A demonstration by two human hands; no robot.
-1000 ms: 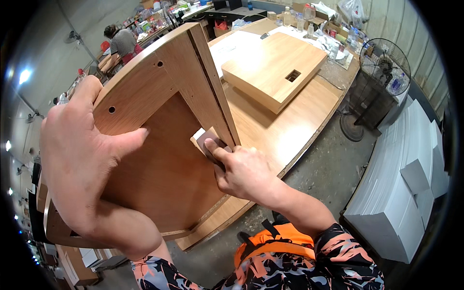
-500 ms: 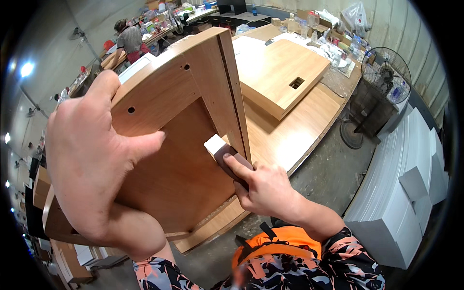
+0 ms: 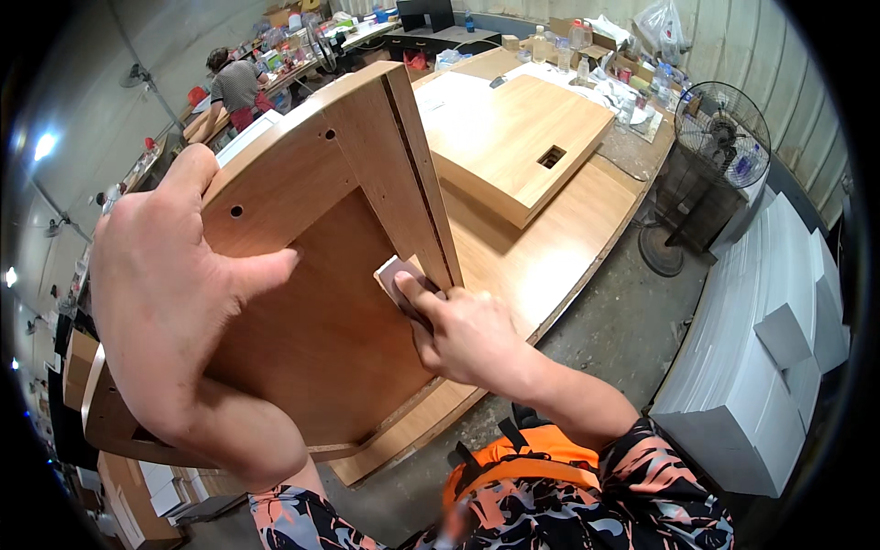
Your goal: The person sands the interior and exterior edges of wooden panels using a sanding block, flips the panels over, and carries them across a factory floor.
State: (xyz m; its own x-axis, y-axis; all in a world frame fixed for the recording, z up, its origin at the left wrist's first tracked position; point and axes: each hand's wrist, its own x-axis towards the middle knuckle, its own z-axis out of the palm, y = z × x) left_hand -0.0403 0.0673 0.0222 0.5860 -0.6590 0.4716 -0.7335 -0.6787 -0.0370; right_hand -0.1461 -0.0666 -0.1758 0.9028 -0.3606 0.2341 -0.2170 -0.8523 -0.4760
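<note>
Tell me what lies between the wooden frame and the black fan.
In the head view: a thick wooden panel with a cutout, then tabletop.

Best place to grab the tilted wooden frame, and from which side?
Wooden frame: I'd take the curved upper edge from the person's left. It stands raised and exposed, a rim to wrap over; the left hand is at that edge. The right hand and small block crowd the straight right rail.

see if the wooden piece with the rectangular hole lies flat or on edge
Flat: the wooden piece shows its broad face upward.
</note>
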